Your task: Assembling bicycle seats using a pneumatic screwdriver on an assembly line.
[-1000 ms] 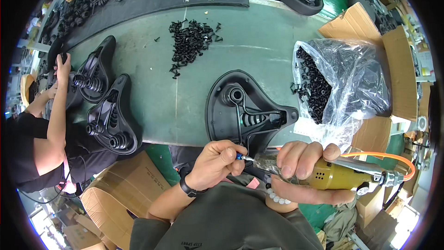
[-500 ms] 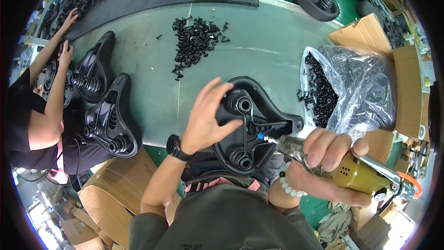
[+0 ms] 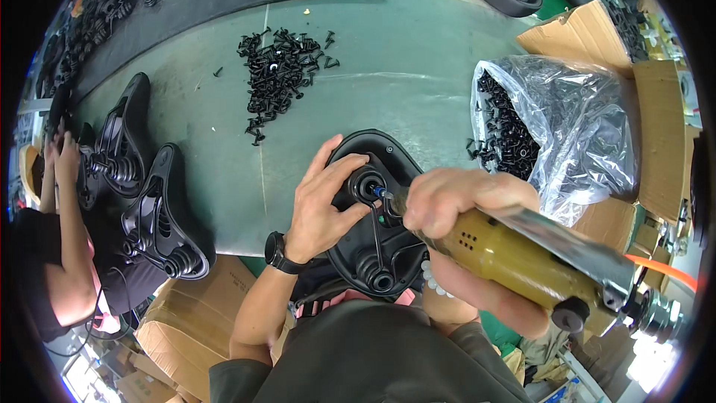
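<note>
Head view, looking down on a grey-green worktable (image 3: 418,67). At its near edge lies a black plastic saddle base (image 3: 373,216), underside up, and every place here is told from it.

The person's left hand (image 3: 322,205) rests on the base's left side, fingers spread open over the shell, the thumb and forefinger lying beside a round socket near its top — pressing rather than clasping anything. A dark watch sits on that wrist.

The right hand (image 3: 455,198) comes in from the right of the base, fingers wrapped tight around the front of a yellow pneumatic screwdriver (image 3: 522,257). The tool slants down from the lower right, and its blue-tipped bit meets the round socket on the base. An orange hose (image 3: 664,272) leaves the tool's rear end.

Beyond the base, farther up the table, lies a loose heap of black screws (image 3: 276,75). To the right of the base, a clear plastic bag (image 3: 567,127) holds more black screws, standing against cardboard boxes (image 3: 656,119).

Well to the left of the base, two more black saddle bases (image 3: 142,194) lie on the table edge — another person's hands (image 3: 63,157) are on the farther one.
</note>
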A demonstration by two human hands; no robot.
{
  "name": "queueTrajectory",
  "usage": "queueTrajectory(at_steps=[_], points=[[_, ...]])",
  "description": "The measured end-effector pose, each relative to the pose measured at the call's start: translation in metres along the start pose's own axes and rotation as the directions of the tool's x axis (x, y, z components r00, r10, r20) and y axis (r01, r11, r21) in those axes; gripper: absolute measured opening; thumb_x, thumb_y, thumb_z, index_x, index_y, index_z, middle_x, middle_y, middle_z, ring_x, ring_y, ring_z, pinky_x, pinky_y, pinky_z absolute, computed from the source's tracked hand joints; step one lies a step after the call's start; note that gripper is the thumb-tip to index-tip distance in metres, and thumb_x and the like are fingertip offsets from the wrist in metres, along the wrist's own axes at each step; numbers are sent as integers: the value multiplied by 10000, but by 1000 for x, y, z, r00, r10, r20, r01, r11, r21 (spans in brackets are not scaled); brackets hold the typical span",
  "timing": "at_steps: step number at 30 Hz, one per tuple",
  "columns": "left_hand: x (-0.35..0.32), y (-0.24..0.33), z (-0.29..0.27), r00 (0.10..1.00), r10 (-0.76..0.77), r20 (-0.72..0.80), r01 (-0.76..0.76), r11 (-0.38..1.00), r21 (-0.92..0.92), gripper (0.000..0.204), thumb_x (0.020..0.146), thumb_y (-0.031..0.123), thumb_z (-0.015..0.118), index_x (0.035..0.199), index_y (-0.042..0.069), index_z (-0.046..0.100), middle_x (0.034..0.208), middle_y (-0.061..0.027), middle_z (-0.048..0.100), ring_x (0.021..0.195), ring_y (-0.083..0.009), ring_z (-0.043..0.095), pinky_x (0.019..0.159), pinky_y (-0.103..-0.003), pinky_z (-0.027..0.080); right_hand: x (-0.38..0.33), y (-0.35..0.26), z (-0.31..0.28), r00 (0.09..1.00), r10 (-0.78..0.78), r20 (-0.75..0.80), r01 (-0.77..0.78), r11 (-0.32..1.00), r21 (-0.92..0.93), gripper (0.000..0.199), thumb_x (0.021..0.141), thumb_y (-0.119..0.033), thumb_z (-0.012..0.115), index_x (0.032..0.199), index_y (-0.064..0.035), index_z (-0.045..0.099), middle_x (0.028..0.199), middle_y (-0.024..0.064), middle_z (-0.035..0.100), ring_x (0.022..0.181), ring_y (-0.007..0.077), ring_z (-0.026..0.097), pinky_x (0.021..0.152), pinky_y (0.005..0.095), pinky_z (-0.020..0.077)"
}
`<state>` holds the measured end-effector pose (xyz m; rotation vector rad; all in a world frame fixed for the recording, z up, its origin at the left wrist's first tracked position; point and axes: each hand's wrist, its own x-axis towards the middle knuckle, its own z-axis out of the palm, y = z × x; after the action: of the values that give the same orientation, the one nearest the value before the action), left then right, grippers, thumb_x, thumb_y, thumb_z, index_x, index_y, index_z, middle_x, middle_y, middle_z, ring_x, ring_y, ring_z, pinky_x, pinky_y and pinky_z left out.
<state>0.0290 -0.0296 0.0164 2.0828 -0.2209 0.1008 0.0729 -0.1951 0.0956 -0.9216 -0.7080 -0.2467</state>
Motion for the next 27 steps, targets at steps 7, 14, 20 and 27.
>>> queueTrajectory(at_steps=[7, 14, 20, 27], points=[[-1, -7, 0, 1000, 24, -15, -25, 999, -49, 609, 569, 16, 809, 1147, 29, 619, 1166, -134, 648, 1297, -387, 457, 1016, -447, 436, -14, 24, -1, 993, 114, 36, -110, 991, -79, 1082, 609, -770, 702, 1200, 99, 447, 891, 152, 604, 762, 212, 604, 687, 298, 491], [-3, -9, -4, 1000, 11, -29, -13, 995, -99, 603, 583, 41, 812, 1154, 24, 618, 1155, -145, 646, 1300, -382, 447, 1030, -462, 413, -14, 25, 13, 991, 125, 51, -123, 991, -45, 979, 653, -768, 677, 1145, 54, 478, 864, 137, 605, 781, 245, 614, 710, 359, 510], [-2, -10, -3, 999, 15, -29, -19, 994, -109, 619, 584, 64, 826, 1163, 33, 609, 1151, -142, 648, 1287, -389, 452, 1029, -468, 409, -17, 25, 19, 970, 241, -30, -243, 967, -83, 899, 686, -695, 717, 1118, 57, 478, 873, 145, 590, 788, 250, 590, 731, 356, 488], [-4, -11, -2, 998, 27, -52, -33, 993, -115, 613, 599, 91, 827, 1167, 30, 603, 1153, -141, 648, 1284, -393, 453, 1026, -460, 413, -10, 22, 18, 948, 319, -8, -319, 945, -75, 802, 738, -647, 710, 1054, 63, 513, 833, 146, 586, 769, 257, 578, 705, 367, 489]])
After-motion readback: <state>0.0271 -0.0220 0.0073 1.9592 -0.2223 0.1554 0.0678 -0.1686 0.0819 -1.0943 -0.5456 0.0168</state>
